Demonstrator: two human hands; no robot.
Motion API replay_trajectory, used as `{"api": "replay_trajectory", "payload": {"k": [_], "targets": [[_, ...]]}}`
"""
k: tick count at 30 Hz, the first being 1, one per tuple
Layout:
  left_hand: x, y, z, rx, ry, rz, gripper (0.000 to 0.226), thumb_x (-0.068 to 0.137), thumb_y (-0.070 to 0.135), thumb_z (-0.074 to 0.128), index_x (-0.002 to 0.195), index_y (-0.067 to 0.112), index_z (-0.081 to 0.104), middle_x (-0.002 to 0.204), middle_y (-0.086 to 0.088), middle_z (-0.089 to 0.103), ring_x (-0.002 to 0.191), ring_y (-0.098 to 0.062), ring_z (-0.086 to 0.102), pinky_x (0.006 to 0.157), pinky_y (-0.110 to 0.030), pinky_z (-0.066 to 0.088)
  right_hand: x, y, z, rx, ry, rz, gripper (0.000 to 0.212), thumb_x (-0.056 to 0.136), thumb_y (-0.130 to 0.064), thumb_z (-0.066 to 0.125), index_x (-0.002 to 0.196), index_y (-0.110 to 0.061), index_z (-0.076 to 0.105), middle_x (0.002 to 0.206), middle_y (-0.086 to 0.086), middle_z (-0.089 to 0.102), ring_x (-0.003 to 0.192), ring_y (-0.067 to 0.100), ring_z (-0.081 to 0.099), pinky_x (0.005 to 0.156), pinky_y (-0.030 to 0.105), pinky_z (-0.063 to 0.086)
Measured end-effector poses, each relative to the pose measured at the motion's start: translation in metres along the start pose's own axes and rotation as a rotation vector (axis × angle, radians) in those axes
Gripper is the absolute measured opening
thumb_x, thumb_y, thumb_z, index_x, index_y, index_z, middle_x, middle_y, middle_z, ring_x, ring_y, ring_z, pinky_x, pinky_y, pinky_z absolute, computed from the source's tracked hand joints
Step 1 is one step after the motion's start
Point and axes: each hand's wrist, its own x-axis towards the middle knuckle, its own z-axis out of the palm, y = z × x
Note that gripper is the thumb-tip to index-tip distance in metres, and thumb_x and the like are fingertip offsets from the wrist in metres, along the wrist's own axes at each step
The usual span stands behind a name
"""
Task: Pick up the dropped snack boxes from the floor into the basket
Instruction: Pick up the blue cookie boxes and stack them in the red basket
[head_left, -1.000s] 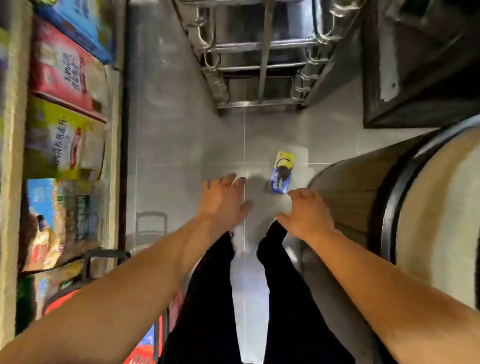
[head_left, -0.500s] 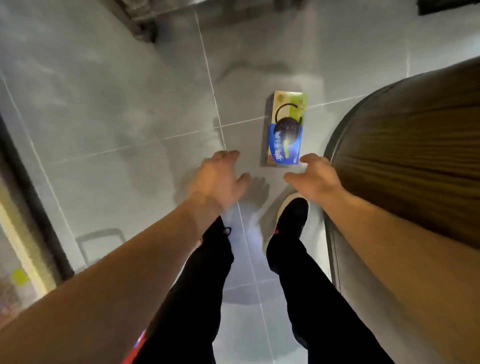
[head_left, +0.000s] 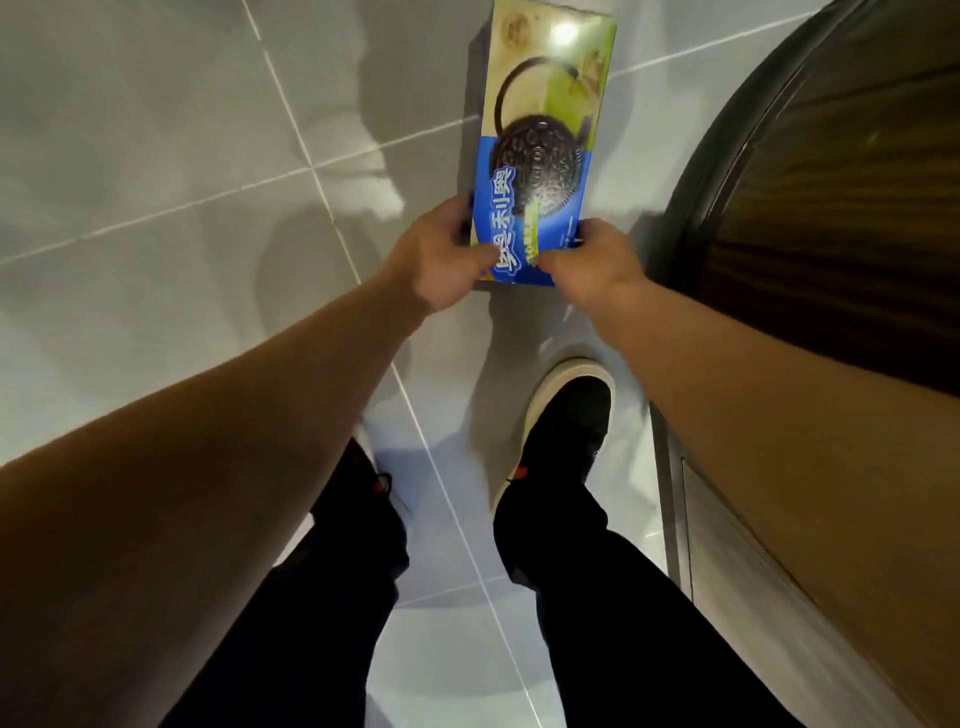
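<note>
Blue snack box (head_left: 540, 156), left hand (head_left: 441, 265), right hand (head_left: 592, 265) gripping

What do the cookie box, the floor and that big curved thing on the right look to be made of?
Cookie box: likely printed cardboard with a glossy coat; sharp edges, a light glare near its far end.
Floor: glazed grey tiles, probably ceramic; pale grout lines and soft reflections.
Curved counter: dark wood or wood-look laminate; grain streaks with a sheen, dark rim.

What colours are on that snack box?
The snack box is blue at the near end, pale yellow-green at the far end; head view.
</note>
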Motion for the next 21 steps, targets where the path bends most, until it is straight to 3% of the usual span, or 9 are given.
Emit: {"api": "replay_trajectory", "payload": {"k": [2,4,7,11,13,16,18,21], "targets": [[-0.006,-0.001,0.003,-0.062,0.032,0.024,0.058,0.065,0.013,0.069,0.120,0.029,0.060,0.108,0.004,0.072,0.097,-0.014,0.066,0.095,-0.047,0.052,-0.001,0.003,0.003,0.039,0.021,0.027,0.020,0.076,-0.020,0.064,0.093,-0.012,0.070,0.093,0.015,0.070,0.089,0.035,0.067,0.080,0.048,0.057],[-0.016,0.004,0.004,-0.102,0.058,0.023,0.063,0.075,-0.001,0.066,0.129,0.025,0.049,0.103,0.009,0.071,0.088,0.001,0.063,0.090,-0.027,0.052,-0.009,0.004,0.003,0.075,0.044,0.024,0.020,0.075,-0.026,0.065,0.086,-0.011,0.072,0.089,0.017,0.071,0.086,0.037,0.068,0.078,0.052,0.056],[-0.036,0.021,-0.008,-0.152,0.125,-0.004,0.062,0.079,0.005,0.068,0.137,0.012,0.047,0.105,-0.009,0.066,0.072,0.011,0.058,0.074,-0.011,0.046,-0.034,-0.002,0.002,0.122,-0.011,0.029,0.020,0.075,-0.036,0.067,0.071,-0.017,0.069,0.085,0.012,0.073,0.085,0.035,0.069,0.080,0.053,0.057],[-0.091,0.056,-0.029,-0.251,0.163,-0.133,0.051,0.088,-0.001,0.063,0.135,0.012,0.049,0.082,-0.001,0.061,0.054,0.001,0.059,0.053,-0.018,0.051,-0.088,-0.023,-0.013,0.078,-0.100,0.002,0.027,0.075,-0.048,0.067,0.070,-0.022,0.067,0.086,0.007,0.074,0.085,0.030,0.070,0.083,0.050,0.057],[-0.121,0.070,-0.041,-0.289,0.161,-0.172,0.050,0.088,-0.002,0.061,0.133,0.017,0.050,0.074,0.003,0.062,0.055,-0.005,0.061,0.055,-0.024,0.054,-0.117,-0.035,-0.025,-0.004,-0.140,-0.058,0.028,0.083,-0.047,0.067,0.083,-0.019,0.070,0.093,0.008,0.074,0.091,0.028,0.069,0.090,0.046,0.054],[-0.174,0.092,-0.066,-0.246,0.188,-0.158,0.052,0.086,-0.006,0.061,0.130,0.019,0.053,0.060,0.019,0.060,0.058,-0.001,0.059,0.060,-0.024,0.055,-0.166,-0.055,-0.051,-0.198,-0.046,-0.141,0.052,0.084,-0.048,0.069,0.120,-0.012,0.060,0.116,0.006,0.067,0.112,0.023,0.060,0.094,0.026,0.043],[-0.213,0.107,-0.087,-0.156,0.184,-0.113,0.052,0.081,-0.005,0.066,0.128,0.016,0.056,0.076,0.021,0.064,0.065,0.006,0.060,0.066,-0.020,0.053,-0.201,-0.072,-0.070,-0.281,0.048,-0.272,0.064,0.081,-0.045,0.072,0.130,-0.010,0.051,0.123,0.009,0.061,0.116,0.026,0.056,0.094,0.029,0.041],[-0.275,0.136,-0.130,0.208,0.159,0.028,0.064,0.067,0.020,0.066,0.131,0.020,0.058,0.109,0.005,0.061,0.094,-0.002,0.057,0.088,-0.015,0.039,-0.262,-0.111,-0.094,-0.383,0.128,-0.534,0.068,0.078,-0.037,0.073,0.134,-0.013,0.045,0.124,0.012,0.053,0.113,0.031,0.054,0.094,0.040,0.046]]}}
